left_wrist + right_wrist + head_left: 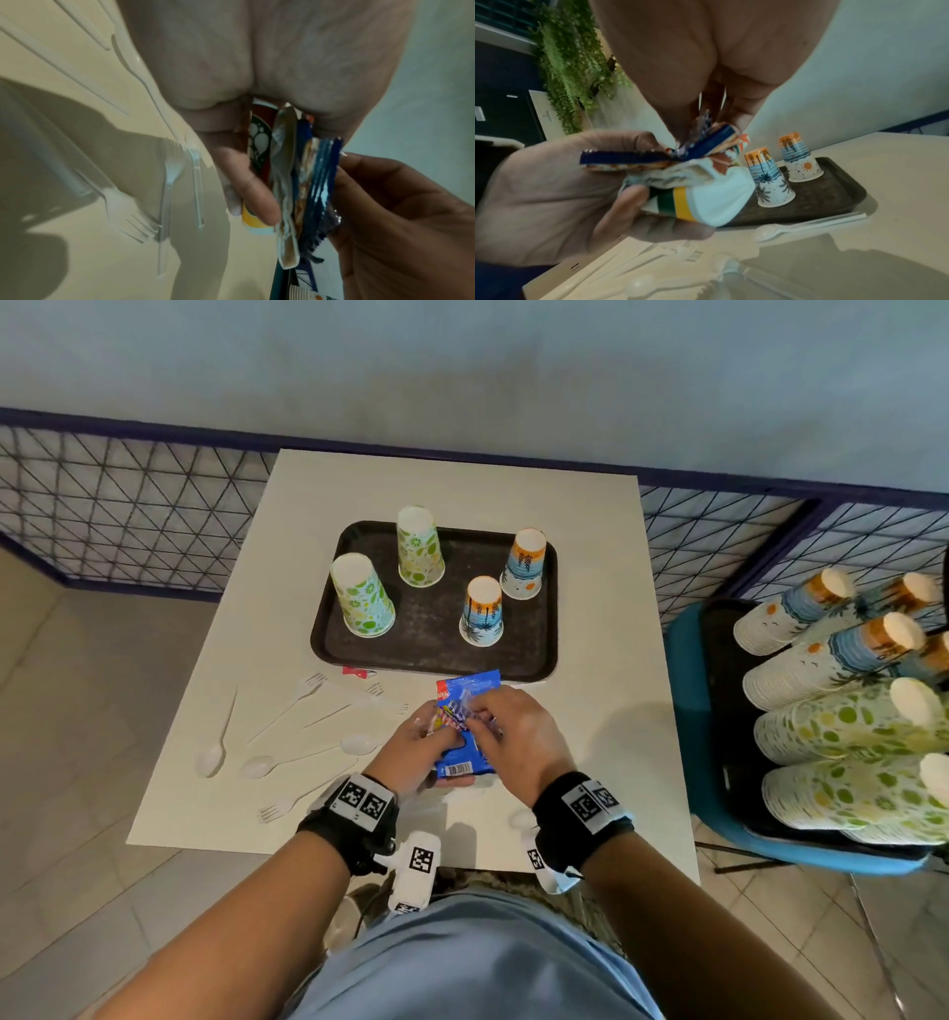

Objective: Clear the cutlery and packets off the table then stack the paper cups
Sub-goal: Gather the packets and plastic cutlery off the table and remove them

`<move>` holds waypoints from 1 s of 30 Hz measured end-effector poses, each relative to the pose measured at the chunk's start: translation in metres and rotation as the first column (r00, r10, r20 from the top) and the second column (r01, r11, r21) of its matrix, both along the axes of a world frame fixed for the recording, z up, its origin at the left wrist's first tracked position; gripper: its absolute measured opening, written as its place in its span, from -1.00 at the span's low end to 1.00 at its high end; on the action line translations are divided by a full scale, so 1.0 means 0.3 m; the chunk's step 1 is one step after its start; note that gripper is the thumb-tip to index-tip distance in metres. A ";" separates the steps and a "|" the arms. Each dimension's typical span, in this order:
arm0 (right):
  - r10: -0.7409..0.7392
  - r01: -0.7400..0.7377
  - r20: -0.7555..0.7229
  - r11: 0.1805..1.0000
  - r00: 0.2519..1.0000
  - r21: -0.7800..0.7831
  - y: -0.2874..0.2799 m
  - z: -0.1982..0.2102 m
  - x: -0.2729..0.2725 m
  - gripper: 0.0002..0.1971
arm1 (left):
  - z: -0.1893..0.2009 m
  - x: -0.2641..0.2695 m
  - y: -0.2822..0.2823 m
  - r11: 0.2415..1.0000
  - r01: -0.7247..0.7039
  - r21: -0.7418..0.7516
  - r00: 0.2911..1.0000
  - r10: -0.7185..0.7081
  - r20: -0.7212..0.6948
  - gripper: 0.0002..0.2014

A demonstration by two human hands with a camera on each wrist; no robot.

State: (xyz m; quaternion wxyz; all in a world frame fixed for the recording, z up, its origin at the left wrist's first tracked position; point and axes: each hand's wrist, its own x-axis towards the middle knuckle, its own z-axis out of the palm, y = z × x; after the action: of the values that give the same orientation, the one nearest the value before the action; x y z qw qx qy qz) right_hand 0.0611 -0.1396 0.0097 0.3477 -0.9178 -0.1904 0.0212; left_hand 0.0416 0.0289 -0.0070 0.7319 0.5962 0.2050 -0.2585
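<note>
Left hand grip holding packets, right hand grip pinching them

Pale wall, dark mesh railing, tiled floor.

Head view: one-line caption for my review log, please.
Both hands, left and right, bunch snack packets above the table; plastic cutlery still scattered, four inverted paper cups on tray.

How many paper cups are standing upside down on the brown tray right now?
4. Two green-patterned cups stand on the tray's left half; two palm-print cups stand on its right half. None seems hidden.
</note>
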 end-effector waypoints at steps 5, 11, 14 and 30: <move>0.076 -0.075 -0.061 0.997 0.995 0.012 0.065 -0.015 0.018 -0.89 | -0.007 -0.038 0.039 0.997 -0.078 0.024 0.995 0.076 0.072 -0.84; 0.231 -0.236 -0.101 0.971 0.968 -0.038 0.166 -0.032 0.070 -0.79 | -0.055 -0.094 0.141 0.970 -0.214 0.111 0.977 0.211 0.039 -0.74; 0.168 -0.140 -0.168 0.976 0.971 0.165 0.240 -0.050 0.118 -0.81 | -0.080 -0.132 0.225 0.937 -0.329 0.120 0.943 0.333 -0.009 -0.73; 0.398 -0.427 -0.194 0.660 0.897 -0.618 0.625 -0.360 0.322 -0.54 | -0.157 -0.302 0.487 0.801 -0.525 0.288 0.842 0.538 0.040 -0.27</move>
State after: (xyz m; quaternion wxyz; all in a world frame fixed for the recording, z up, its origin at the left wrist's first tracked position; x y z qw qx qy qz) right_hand 0.1575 0.0481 -0.0983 -0.0002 -0.9123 -0.3665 0.1828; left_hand -0.0491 0.1751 -0.0541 0.6757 0.6088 0.4149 -0.0233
